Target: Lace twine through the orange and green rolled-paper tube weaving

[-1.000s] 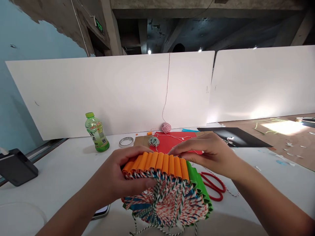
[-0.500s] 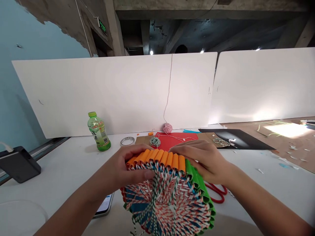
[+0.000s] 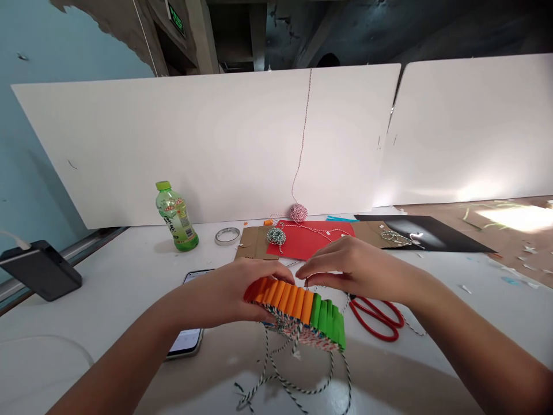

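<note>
Pleated orange-and-green paper bundle [image 3: 294, 305], held over the worktop [image 3: 116, 276], left hand [image 3: 224, 291] clasping its orange end, right hand [image 3: 349, 268] pinched narrow at its top edge, contact unclear, striped twine [image 3: 298, 377] trailing, best kept untangled.

a makeshift craft workshop: bare concrete ceiling beams [image 3: 254, 34], white partition boards [image 3: 173, 144], a white worktable [image 3: 108, 271], scattered paper scraps [image 3: 525, 267].
</note>
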Demonstrator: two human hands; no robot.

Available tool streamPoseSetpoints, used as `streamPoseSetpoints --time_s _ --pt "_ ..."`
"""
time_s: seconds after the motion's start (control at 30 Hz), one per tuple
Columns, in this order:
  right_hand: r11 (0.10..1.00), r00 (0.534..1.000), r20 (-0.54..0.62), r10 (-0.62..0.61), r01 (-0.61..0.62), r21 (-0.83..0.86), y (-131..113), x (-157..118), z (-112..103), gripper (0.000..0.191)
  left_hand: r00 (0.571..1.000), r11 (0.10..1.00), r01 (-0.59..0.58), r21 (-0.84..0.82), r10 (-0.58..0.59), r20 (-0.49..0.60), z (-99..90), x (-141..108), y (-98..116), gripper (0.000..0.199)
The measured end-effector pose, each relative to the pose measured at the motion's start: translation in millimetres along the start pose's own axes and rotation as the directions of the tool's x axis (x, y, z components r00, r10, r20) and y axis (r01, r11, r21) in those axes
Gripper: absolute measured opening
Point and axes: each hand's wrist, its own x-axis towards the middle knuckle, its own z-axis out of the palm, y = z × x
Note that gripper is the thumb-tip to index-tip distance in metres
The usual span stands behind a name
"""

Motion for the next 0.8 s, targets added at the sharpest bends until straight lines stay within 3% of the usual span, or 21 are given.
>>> streamPoseSetpoints --time_s 0.17,0.57,0.8 --pt "0.995 0.992 0.074 0.099 -0.097 -0.023 4.4 2.9 1.1 0.017 0.999 0.999 -0.032 -0.009 0.032 -0.011 6.0 7.3 -7.7 0.040" --pt "0.993 0.990 0.083 0.117 -0.114 -0.035 10.1 3.3 5.7 0.018 0.994 0.999 -0.031 -0.017 0.030 -0.103 12.0 11.6 -4.3 0.025" --pt "0.991 0.995 -0.014 0.094 -0.095 -0.091 3.7 2.8 2.6 0.013 0.988 0.995 0.098 -0.022 -0.100 -0.120 13.9 2.7 14.0 0.027"
